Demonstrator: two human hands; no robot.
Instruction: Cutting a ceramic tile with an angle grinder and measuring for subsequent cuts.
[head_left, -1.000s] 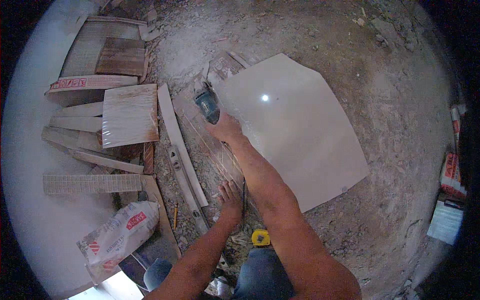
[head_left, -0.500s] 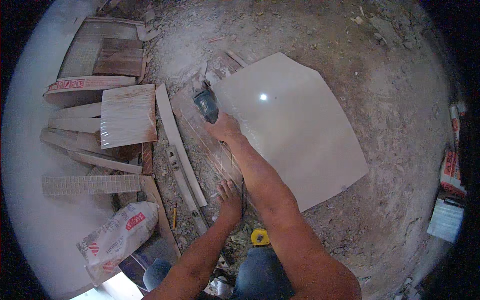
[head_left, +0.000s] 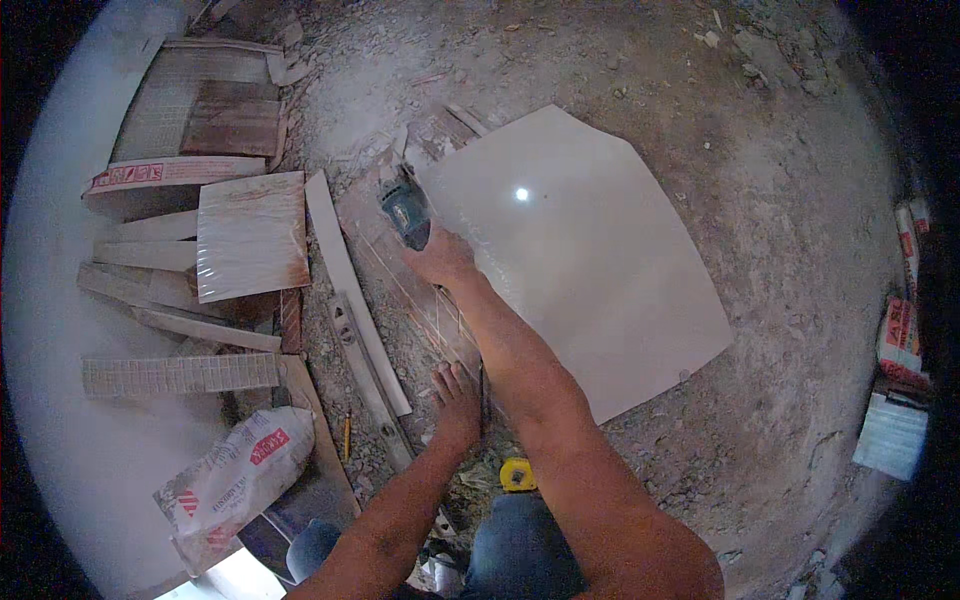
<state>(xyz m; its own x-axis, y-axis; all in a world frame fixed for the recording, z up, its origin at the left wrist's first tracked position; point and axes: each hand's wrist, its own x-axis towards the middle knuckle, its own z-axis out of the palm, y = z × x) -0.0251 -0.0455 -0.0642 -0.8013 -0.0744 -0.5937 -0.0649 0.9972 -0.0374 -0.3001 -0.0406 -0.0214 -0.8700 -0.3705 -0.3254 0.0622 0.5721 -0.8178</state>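
My right hand (head_left: 445,255) is closed on a green angle grinder (head_left: 405,210), its front end at the left edge of a large, angular beige tile (head_left: 600,280). A dusty brown board (head_left: 385,275) with pale scored lines lies beneath the grinder and partly under the tile. My left hand (head_left: 455,400) rests on the board's lower part, fingers lying apart. Beside it are a long metal level (head_left: 365,375) and a narrow pale strip (head_left: 345,250). A pencil (head_left: 347,435) lies left of the level; a yellow tape measure (head_left: 517,474) is between my forearms.
Tile offcuts (head_left: 190,258), a square tile (head_left: 250,238) and a crumpled white sack (head_left: 240,470) are piled along the pale wall (head_left: 75,380) at left. Red-and-white packages (head_left: 900,335) and a pale package (head_left: 888,435) sit at the far right. Rubble covers the dusty floor (head_left: 780,250).
The whole view has shifted slightly left. My right hand and the grinder show only a very slight movement to the left. My left hand stays on the board.
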